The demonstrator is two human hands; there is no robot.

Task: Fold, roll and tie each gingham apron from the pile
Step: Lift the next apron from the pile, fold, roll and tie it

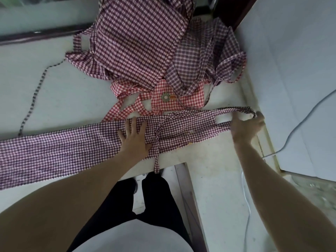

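Observation:
A dark red gingham apron [63, 148] lies folded into a long band across the white counter [60, 95], from the left edge to the right. My left hand [133, 136] presses flat on its middle, fingers straight. My right hand [245, 126] pinches the neck loop [236, 110] at the band's right end. One waist tie [157, 157] hangs over the counter's front edge; another thin tie [34, 99] trails away at the left. Behind lies the pile: a large dark red gingham apron [138, 42], a purple-checked one [200, 57] and a bright red one [174, 99] with a flower patch.
A white wall [291, 60] bounds the counter on the right, with a white cable [300, 122] running down it. A dark window frame [36, 33] runs along the back left. The counter's front edge is cut back around my legs.

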